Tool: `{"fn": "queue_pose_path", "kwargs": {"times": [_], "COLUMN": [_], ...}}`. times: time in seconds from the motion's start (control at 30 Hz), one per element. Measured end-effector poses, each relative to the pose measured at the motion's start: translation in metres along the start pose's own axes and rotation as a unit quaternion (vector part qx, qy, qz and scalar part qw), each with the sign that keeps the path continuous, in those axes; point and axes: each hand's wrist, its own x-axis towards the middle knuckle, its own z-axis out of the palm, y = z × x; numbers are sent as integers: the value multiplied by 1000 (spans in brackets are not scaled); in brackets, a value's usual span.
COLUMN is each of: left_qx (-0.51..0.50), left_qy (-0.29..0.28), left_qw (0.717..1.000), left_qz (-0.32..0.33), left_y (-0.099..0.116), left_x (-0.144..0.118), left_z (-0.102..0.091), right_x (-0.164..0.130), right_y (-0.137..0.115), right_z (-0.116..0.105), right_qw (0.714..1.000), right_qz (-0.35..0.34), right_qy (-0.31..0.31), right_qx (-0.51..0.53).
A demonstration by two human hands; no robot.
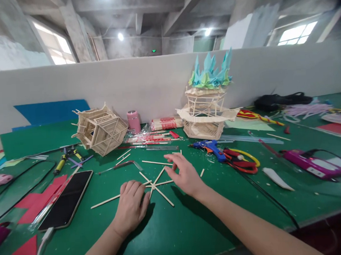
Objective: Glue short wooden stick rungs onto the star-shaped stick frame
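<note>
The left hand [132,206] lies palm down with its fingers curled loosely, the fingertips pressing on the crossing point of a small star of thin wooden sticks [156,186] that lies flat on the green table [194,233], a little in from the near edge and about midway along it. The right hand [185,174] hovers just beyond the star with fingers spread and relaxed, the fingertips near the end of one stick; whether it actually pinches one I cannot tell. Judging by how things lie, the star is only a first layer: a handful of sticks crossed at one point, with loose sticks [157,163] scattered just behind it, unjoined. A blue glue gun [209,146] rests to the right of the sticks, beside red-handled scissors [242,163]. A phone [66,199] lies face up toward the left near edge. Toward the far edge stand two finished-looking stick models: a tipped-over house [99,130] and a tower [206,115] topped with folded paper, with a pink cup [133,121] between them.
</note>
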Motion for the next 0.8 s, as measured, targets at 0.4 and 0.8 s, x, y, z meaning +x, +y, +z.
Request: {"fn": "queue_pose_path", "kwargs": {"times": [0.4, 0.8], "left_qx": [-293, -568], "left_qy": [71, 16], "left_qw": [943, 712], "left_qz": [-140, -412], "left_y": [123, 190], "left_x": [58, 74], "left_z": [-3, 4], "right_x": [92, 107], "right_y": [-20, -52], "right_z": [-46, -40], "right_qw": [885, 736], "right_qz": [158, 225], "right_qy": [315, 299], "right_qx": [305, 564]}}
